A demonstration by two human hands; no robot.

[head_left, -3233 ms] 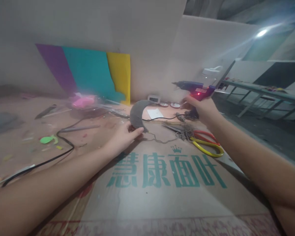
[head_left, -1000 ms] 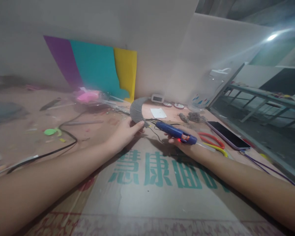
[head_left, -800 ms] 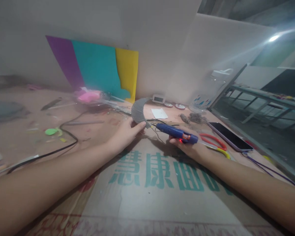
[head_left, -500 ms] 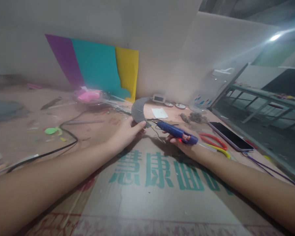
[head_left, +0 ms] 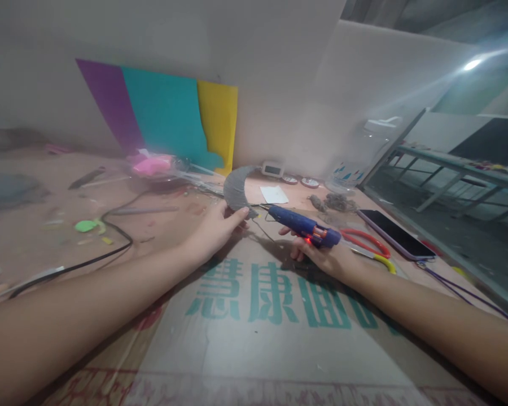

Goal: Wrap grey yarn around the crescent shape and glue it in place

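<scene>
Between the thumb and fingers of my left hand [head_left: 224,225] is the lower end of a grey crescent [head_left: 235,189] that looks wrapped in yarn. It stands tilted up from the table, and a thin strand trails from its bottom end. My right hand [head_left: 317,251] grips a blue glue gun [head_left: 300,223] with a lit red light. The gun's metal nozzle points left, close to the crescent's lower end; I cannot tell whether they touch. Under both hands lies a cardboard sheet [head_left: 254,349] with green printed characters.
Right of my right hand are scissors [head_left: 368,242] with red and yellow handles and a phone [head_left: 395,233]. Behind stand a small clock [head_left: 272,169], a white paper [head_left: 274,194], grey yarn [head_left: 341,203] and a clear bottle [head_left: 351,163]. A black cable [head_left: 88,260] runs along the left.
The glue gun has shifted slightly left, its nozzle nearer the crescent's lower end. My left hand and the crescent have moved a little left within the view.
</scene>
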